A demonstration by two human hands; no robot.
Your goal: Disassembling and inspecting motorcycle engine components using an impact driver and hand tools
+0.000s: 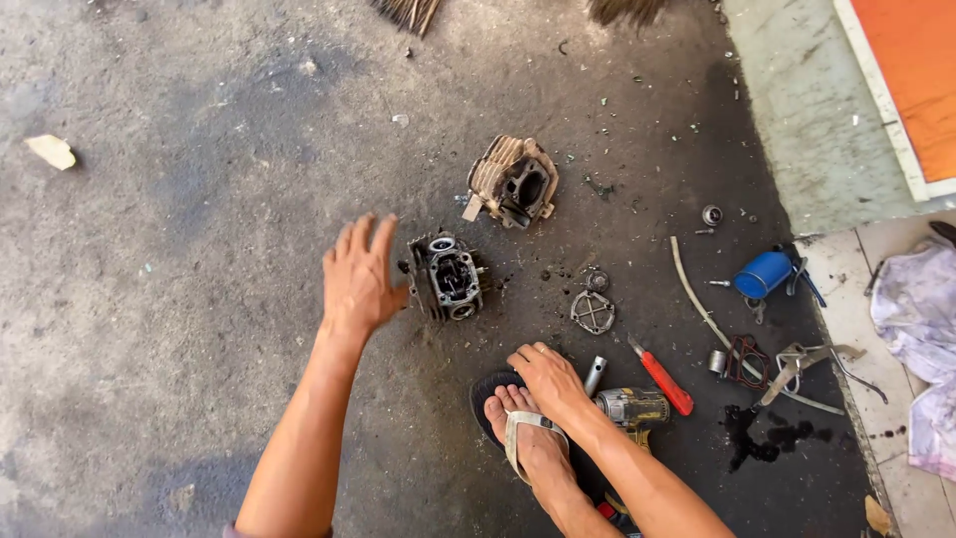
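My left hand [359,279] is spread with fingers apart, holding nothing, just left of a dark engine cylinder head [447,277] that lies on the oily concrete floor; the thumb nearly touches it. My right hand [547,380] rests on my foot in a sandal [526,438], fingers curled over the toes, gripping nothing else. A finned cylinder block [514,180] lies farther away. A yellow cordless driver [631,408] lies right beside my right wrist.
A round metal gasket part [594,311], a red-handled screwdriver [662,381], a pale hose [697,299], a blue canister [764,274], pliers [802,364] and an oil stain [762,438] lie to the right. A raised tiled step [876,329] with a cloth [921,319] borders the right.
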